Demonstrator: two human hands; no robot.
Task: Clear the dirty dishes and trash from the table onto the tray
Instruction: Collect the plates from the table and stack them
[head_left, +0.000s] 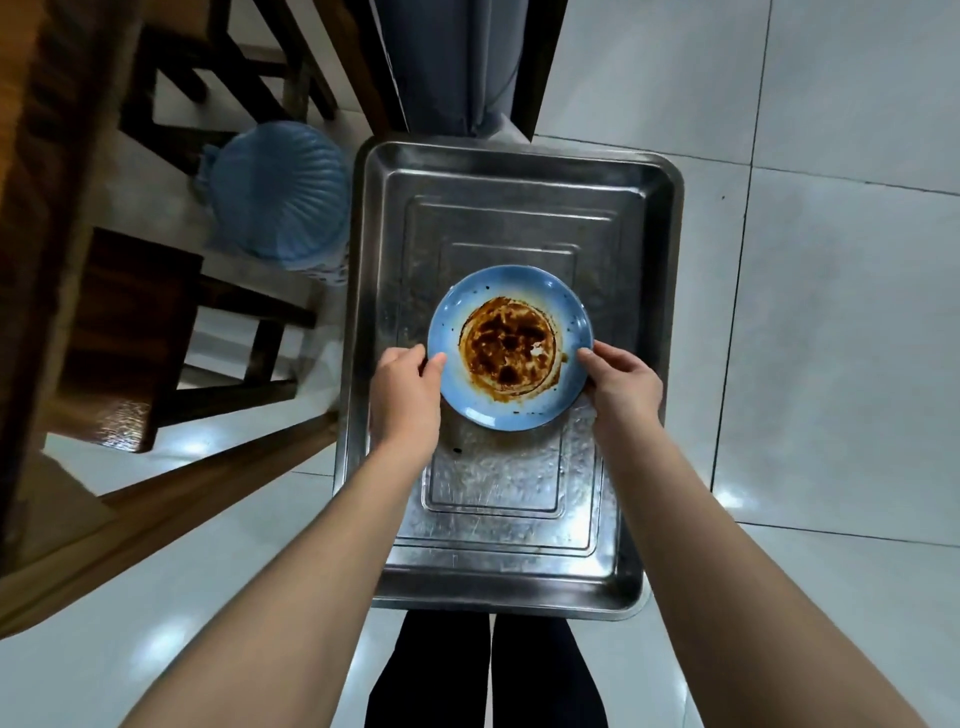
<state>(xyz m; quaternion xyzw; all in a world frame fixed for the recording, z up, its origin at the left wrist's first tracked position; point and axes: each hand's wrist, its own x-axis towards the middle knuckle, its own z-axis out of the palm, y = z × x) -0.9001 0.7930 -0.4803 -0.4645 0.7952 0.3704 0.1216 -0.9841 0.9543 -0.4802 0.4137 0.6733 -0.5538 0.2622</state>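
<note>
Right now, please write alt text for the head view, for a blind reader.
A person's left grip and right grip hold a sauce-stained blue plate by its rim over a steel tray. A blue-bagged bin stands left of it.

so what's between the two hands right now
The blue plate, smeared with brown sauce, fills the gap: the left hand and right hand each pinch its rim, over the metal tray. The head view shows it.

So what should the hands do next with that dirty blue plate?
Probably lower it flat and let go: the left hand and right hand grip the blue plate by its rim, already over the middle of the metal tray.
</note>
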